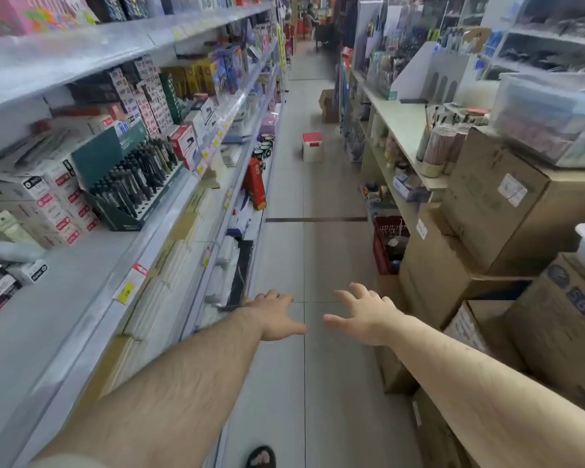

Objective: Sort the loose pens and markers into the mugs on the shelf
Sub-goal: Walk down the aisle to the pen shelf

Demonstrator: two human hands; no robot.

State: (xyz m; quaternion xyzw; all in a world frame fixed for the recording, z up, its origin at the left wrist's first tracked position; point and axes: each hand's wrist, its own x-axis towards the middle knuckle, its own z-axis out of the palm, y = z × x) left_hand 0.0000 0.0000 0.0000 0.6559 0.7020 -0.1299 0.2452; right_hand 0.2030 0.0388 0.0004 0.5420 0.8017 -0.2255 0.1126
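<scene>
Both bare forearms reach forward over grey floor tiles; left hand (276,314) and right hand (363,314) spread, empty; dark patterned ceramic mugs (264,148) sit well ahead, left of both.

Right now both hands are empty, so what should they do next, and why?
Probably step forward along the aisle toward the mugs on the left shelf. The left hand and right hand are open, holding nothing, and the mugs sit well beyond them.
</scene>
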